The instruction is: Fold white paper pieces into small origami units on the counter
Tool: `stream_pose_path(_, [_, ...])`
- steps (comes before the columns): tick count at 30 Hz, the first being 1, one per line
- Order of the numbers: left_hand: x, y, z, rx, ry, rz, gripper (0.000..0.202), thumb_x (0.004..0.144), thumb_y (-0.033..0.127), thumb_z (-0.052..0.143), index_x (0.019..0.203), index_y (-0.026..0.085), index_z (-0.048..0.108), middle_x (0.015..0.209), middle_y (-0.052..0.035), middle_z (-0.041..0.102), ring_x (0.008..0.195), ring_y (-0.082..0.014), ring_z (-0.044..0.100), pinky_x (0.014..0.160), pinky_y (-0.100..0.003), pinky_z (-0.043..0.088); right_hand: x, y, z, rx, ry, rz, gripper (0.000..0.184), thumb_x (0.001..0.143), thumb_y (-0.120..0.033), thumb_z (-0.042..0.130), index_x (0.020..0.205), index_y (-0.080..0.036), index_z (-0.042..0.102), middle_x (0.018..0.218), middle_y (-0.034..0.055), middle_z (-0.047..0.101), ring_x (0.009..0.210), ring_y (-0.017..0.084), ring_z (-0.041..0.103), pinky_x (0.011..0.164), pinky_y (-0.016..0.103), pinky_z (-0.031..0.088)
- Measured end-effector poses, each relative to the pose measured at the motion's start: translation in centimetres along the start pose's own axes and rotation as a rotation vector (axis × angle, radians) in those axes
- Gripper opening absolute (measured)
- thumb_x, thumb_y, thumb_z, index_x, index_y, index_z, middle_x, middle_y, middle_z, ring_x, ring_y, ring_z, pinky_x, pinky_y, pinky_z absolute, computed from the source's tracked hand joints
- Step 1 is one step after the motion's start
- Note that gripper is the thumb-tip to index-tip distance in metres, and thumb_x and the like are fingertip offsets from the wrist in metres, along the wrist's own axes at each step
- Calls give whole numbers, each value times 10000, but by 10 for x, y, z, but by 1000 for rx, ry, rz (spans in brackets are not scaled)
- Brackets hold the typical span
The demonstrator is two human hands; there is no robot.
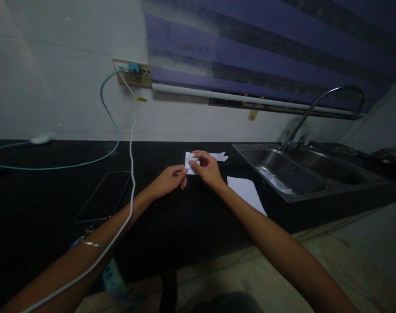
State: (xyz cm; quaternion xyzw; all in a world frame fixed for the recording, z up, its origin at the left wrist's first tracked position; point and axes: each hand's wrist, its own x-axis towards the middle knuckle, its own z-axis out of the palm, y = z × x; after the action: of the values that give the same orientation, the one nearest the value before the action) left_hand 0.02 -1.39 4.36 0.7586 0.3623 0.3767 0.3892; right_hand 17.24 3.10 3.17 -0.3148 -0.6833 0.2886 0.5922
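A small folded piece of white paper (192, 159) is held above the black counter, between my two hands. My left hand (171, 179) pinches its lower left corner, fingers curled in. From the right, my right hand (208, 167) grips the same paper, thumb in front and fingers over the top edge. Just behind my right hand lies another folded white paper (220, 157) with pointed ends. A stack of white paper sheets (246, 193) rests on the counter, to the right of my right forearm.
A steel double sink (292, 174) with a curved faucet (322, 102) stands at the right. A dark phone or tablet (103, 195) lies at the left. A white cable (132, 152) runs from the wall socket (132, 76) across my left forearm; a teal cable (102, 98) loops leftward.
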Motion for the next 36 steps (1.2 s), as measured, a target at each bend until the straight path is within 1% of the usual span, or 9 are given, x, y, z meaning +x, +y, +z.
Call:
stream_pose_path(4, [-1, 4, 0, -1, 1, -9, 429, 928, 499, 495, 646, 183, 561, 561, 0, 589, 496, -115, 524, 539, -231, 405, -1, 1, 0, 72, 1, 75, 299, 717, -357, 758, 918, -212, 591, 1133, 87, 633, 1018, 221, 641, 903, 428, 534])
stream_pose_path(7, [-1, 6, 0, 8, 8, -6, 416, 921, 494, 506, 647, 186, 560, 570, -3, 592, 515, -124, 540, 548, -236, 415, -3, 2, 1, 138, 13, 151, 488, 688, -378, 776, 1079, -231, 523, 1183, 99, 612, 971, 229, 669, 823, 411, 572])
stream_pose_path(10, [-1, 6, -1, 16, 17, 11, 404, 932, 473, 493, 655, 187, 558, 583, -6, 596, 538, -129, 560, 569, -241, 430, -3, 4, 2, 185, 64, 203, 670, 633, -365, 812, 1183, -241, 452, 1243, 132, 581, 979, 255, 676, 817, 422, 581])
stream_pose_path(13, [-1, 4, -2, 15, 14, 20, 400, 944, 460, 474, 665, 185, 554, 588, -7, 598, 550, -129, 572, 588, -245, 440, -4, 4, 3, 240, 76, 266, 740, 620, -341, 820, 1232, -245, 417, 1225, 138, 592, 946, 265, 683, 797, 435, 587])
stream_pose_path(18, [-1, 2, -2, 30, 31, 5, 392, 955, 448, 456, 676, 182, 529, 579, 9, 582, 531, -117, 547, 573, -236, 426, -5, -5, 4, 358, 106, 372, 692, 569, -309, 859, 1139, -236, 474, 977, 54, 655, 782, 209, 669, 733, 392, 581])
stream_pose_path(21, [-1, 1, -2, 34, 25, 6, 394, 959, 452, 448, 679, 182, 512, 566, 20, 561, 515, -110, 524, 555, -230, 408, -6, -11, 4, 444, 111, 395, 651, 556, -276, 872, 1092, -234, 504, 921, 24, 658, 722, 170, 648, 706, 352, 569])
stream_pose_path(27, [-1, -3, -2, 16, -22, -1, 448, 975, 508, 394, 687, 185, 508, 516, 35, 512, 457, -95, 447, 509, -223, 357, -7, -18, 6, 480, 111, 431, 639, 521, -240, 887, 1052, -232, 532, 940, 35, 680, 757, 184, 664, 722, 353, 563])
stream_pose_path(31, [0, -8, -2, 9, -32, 44, 505, 970, 561, 365, 658, 185, 493, 499, 37, 495, 452, -96, 445, 499, -222, 348, -7, -17, 6, 498, 105, 435, 613, 525, -233, 890, 1037, -227, 553, 922, 39, 706, 761, 187, 677, 735, 361, 563])
stream_pose_path(36, [1, -13, -4, 24, 0, 50, 537, 977, 578, 326, 667, 179, 506, 485, 36, 501, 431, -94, 436, 482, -218, 335, -8, -13, 4, 509, -57, 481, 451, 597, -299, 862, 982, -178, 661, 914, 74, 730, 785, 195, 687, 779, 370, 556])
